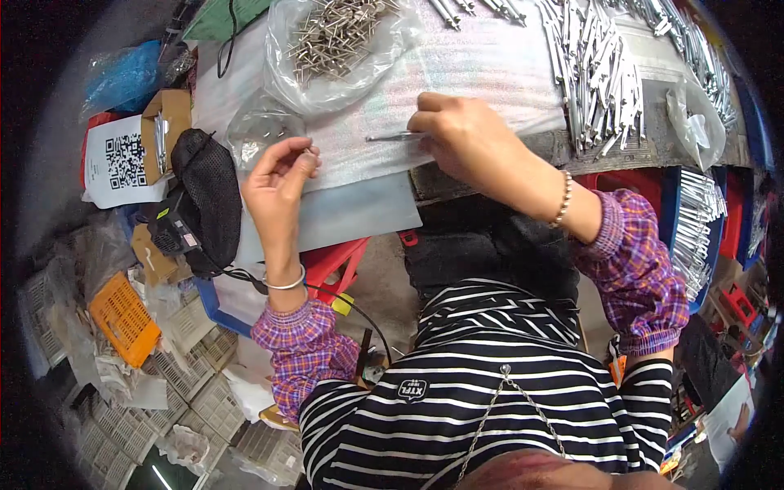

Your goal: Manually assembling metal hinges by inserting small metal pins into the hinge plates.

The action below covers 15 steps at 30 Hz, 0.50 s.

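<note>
Your right hand [467, 135] has a close pinch, thumb and fingers folded in on the right end of 1 slim metal rod [394, 138]. The rest of it pokes out to the left, roughly level, free tip pointing at your other hand but well apart from it. Can't tell if it's touching the sheet below or just above it.

Your left hand [276, 181] is curled with thumb and index tips nearly together. There might be a tiny shiny bit in there, but it's too small for me to call.

Handling-wise, I'd guess that rod is light and stiff, with a smooth skin that could twist or slide on bare fingers. Doesn't look fragile. The end hold seems okay for aiming the tip, but if it droops I'd choke up toward the middle.

Just above your left hand there's a small clear bag [239, 131], then a big clear bag [286, 80] heaped with nail-like metal pieces [336, 37]. Those look light but probably tangly, so grab 1 by its shank. All that's on the white foam sheet [506, 86]. Off to your right: a loose pile of silvery rods [600, 77].
</note>
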Each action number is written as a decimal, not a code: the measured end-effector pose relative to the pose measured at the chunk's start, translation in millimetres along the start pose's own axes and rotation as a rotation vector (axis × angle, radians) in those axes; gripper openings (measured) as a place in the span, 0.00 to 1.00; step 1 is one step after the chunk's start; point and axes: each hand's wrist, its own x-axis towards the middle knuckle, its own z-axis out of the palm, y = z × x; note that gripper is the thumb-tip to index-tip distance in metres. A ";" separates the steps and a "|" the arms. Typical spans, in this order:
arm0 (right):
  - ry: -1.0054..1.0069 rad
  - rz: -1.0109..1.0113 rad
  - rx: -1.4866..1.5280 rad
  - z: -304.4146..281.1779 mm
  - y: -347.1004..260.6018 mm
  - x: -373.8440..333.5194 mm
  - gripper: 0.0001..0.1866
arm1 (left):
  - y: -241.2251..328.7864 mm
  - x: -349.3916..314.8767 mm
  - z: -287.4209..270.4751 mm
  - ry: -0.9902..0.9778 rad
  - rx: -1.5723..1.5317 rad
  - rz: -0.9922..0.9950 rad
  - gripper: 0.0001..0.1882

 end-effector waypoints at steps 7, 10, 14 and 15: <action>-0.087 -0.107 -0.173 2.8 0.7 -6.8 0.06 | -3.0 -8.4 14.7 -0.015 -0.053 -0.098 0.07; -0.153 -0.055 -0.182 3.2 2.5 -6.9 0.08 | 0.7 -10.9 22.3 0.029 -0.120 -0.098 0.06; -0.064 -0.041 -0.103 -4.1 2.5 -6.2 0.10 | 22.5 -8.9 31.9 0.027 -0.277 -0.113 0.07; -0.040 -0.031 -0.069 -9.9 1.8 -7.9 0.11 | 38.3 -10.1 38.3 0.044 -0.284 -0.037 0.07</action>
